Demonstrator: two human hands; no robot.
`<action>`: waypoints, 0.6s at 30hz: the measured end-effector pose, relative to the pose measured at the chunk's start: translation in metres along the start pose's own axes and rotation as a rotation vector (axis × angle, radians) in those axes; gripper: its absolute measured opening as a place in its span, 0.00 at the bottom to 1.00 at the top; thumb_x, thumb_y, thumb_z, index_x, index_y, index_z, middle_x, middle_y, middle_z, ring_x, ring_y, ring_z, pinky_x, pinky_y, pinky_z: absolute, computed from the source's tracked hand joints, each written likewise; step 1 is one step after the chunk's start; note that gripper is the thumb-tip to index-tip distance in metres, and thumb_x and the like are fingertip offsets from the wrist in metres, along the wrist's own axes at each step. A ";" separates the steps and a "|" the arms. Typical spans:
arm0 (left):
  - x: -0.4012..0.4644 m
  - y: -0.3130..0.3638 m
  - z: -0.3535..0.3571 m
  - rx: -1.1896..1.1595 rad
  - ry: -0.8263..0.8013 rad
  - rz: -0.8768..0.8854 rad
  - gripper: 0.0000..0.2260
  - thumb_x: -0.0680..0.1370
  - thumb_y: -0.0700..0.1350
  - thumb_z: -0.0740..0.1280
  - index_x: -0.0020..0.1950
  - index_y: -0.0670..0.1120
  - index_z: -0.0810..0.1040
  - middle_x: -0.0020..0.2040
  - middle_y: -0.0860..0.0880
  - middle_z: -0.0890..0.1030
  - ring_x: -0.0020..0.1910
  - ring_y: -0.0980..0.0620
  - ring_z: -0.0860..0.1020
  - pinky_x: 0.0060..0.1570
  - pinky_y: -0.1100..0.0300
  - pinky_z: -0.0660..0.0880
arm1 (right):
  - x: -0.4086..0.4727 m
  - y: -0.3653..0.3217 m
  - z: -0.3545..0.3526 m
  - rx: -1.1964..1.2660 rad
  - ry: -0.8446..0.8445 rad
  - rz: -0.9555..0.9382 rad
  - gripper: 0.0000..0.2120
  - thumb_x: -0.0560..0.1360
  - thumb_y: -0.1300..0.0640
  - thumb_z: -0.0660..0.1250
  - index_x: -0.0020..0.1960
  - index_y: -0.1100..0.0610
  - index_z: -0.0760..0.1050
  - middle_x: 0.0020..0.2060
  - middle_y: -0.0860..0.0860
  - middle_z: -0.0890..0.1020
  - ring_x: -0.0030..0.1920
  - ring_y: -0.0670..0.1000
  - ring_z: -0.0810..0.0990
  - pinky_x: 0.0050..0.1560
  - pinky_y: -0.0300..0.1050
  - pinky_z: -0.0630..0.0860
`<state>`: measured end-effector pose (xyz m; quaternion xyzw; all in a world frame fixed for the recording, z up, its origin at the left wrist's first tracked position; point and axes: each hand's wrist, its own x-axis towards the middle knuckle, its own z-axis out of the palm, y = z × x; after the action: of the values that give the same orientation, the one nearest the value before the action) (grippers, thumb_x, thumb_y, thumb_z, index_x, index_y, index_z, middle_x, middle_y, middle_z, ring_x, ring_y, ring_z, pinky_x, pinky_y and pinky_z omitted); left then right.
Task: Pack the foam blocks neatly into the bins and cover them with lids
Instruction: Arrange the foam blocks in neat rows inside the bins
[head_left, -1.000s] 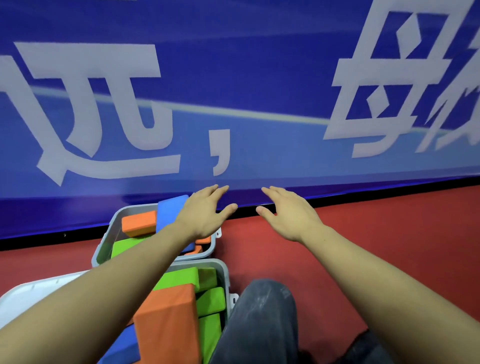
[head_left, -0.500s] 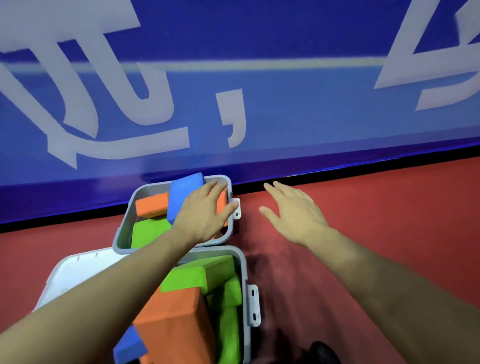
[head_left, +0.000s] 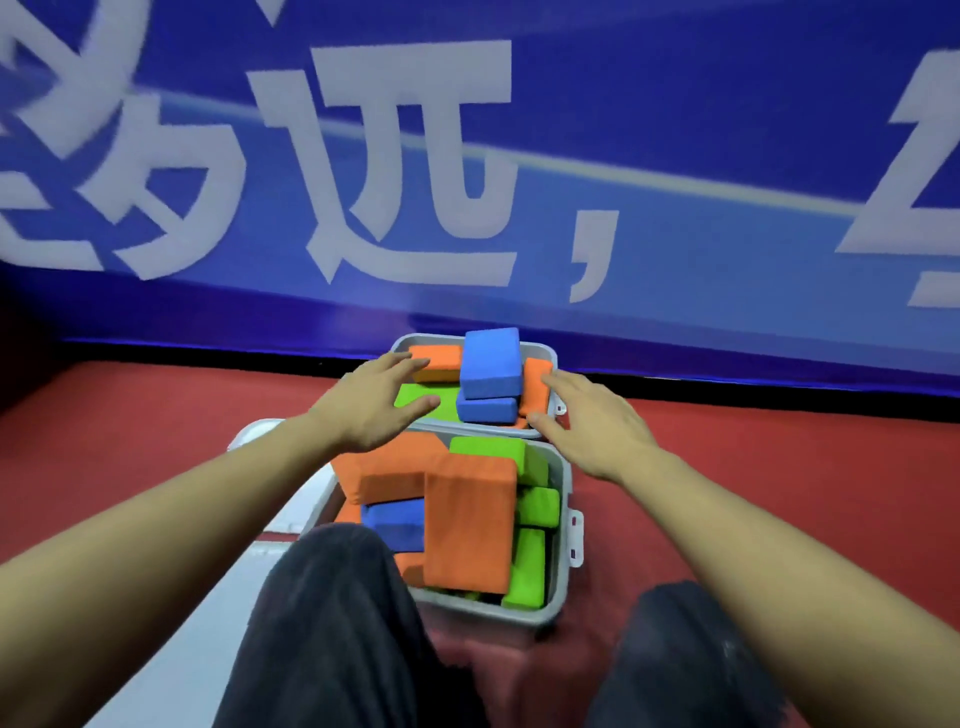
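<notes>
1. I see two grey bins end to end on the red floor (head_left: 779, 493): far bin (head_left: 545, 353) close to the blue banner wall (head_left: 675, 130), near bin (head_left: 558, 467) between my knees.
2. Left hand (head_left: 371, 410) is flat, fingers spread, over the far bin's left rim; fingertips sit above an orange block (head_left: 441, 358) and a green block (head_left: 415, 402). Can't tell if it's touching them.
3. Right hand (head_left: 597, 421) is flat too, fingers straight, at the far bin's right rim just beside an upright orange block (head_left: 535, 384). It grips nothing.
4. Blue block (head_left: 491, 364) is stacked on a second blue one, poking above the rim.
5. Near bin is overfull: large orange block (head_left: 467, 530) stands tilted well above the edge.
6. White lid (head_left: 301, 509) lies left of the near bin, partly under my left arm.
7. Open floor right of both bins.
</notes>
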<state>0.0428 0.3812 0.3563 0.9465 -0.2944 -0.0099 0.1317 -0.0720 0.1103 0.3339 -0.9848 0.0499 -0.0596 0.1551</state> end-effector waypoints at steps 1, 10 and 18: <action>-0.007 -0.009 0.001 -0.019 -0.002 -0.020 0.35 0.77 0.70 0.57 0.78 0.52 0.65 0.78 0.48 0.66 0.76 0.48 0.65 0.75 0.50 0.63 | 0.002 -0.004 0.007 0.000 -0.019 -0.007 0.31 0.81 0.37 0.60 0.80 0.49 0.62 0.78 0.48 0.66 0.73 0.55 0.69 0.72 0.52 0.67; -0.031 -0.106 0.066 -0.359 -0.029 -0.455 0.32 0.81 0.60 0.64 0.79 0.44 0.64 0.78 0.43 0.66 0.76 0.45 0.66 0.72 0.53 0.62 | 0.039 -0.023 0.112 0.053 -0.195 -0.019 0.35 0.78 0.35 0.63 0.80 0.49 0.62 0.78 0.48 0.66 0.76 0.51 0.67 0.74 0.49 0.65; 0.017 -0.161 0.158 -0.773 0.006 -0.905 0.40 0.78 0.60 0.68 0.80 0.40 0.57 0.77 0.40 0.66 0.74 0.42 0.69 0.67 0.51 0.67 | 0.091 -0.014 0.209 0.165 -0.320 0.097 0.44 0.70 0.22 0.57 0.78 0.46 0.64 0.76 0.46 0.68 0.76 0.51 0.65 0.77 0.50 0.60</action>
<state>0.1313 0.4608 0.1633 0.8613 0.1635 -0.1689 0.4504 0.0465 0.1760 0.1502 -0.9622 0.0670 0.1014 0.2439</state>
